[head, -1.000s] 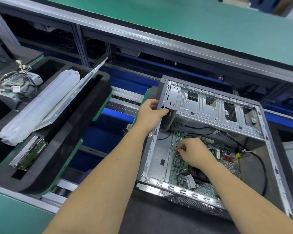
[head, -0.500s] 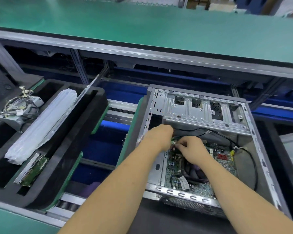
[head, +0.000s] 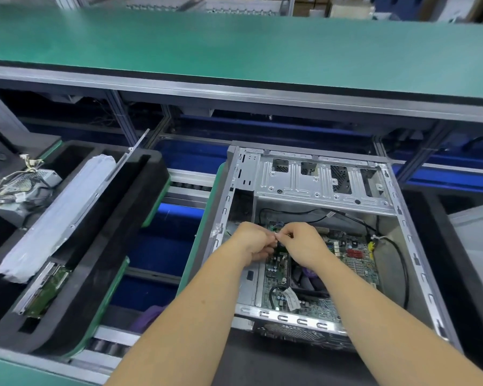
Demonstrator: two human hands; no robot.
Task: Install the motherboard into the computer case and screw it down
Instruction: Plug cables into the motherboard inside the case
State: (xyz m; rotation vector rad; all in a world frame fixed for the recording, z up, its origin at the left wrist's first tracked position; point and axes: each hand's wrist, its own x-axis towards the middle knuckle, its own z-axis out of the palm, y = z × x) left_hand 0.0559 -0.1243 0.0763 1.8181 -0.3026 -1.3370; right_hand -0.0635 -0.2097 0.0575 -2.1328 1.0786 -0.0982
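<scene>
Both hands are brought together inside the open computer case (head: pixel 313 235), over the far left part of the motherboard (head: pixel 354 260). The left hand (head: pixel 253 240) and the right hand (head: pixel 301 242) are held with fingers curled, fingertips meeting around something small between them; what is pinched is too small to be made out. The motherboard is seen lying flat on the floor of the case, below the metal drive cage (head: pixel 321 182), with a black cable (head: pixel 399 263) looped along its right side. The case is laid on its side on a dark mat. To the left, a black foam tray (head: pixel 140 207) is set on the conveyor, in which a long part wrapped in plastic (head: pixel 59 218) and a bundle of wires (head: pixel 20 185) are kept. A green worktop (head: pixel 234 43) is seen beyond.
</scene>
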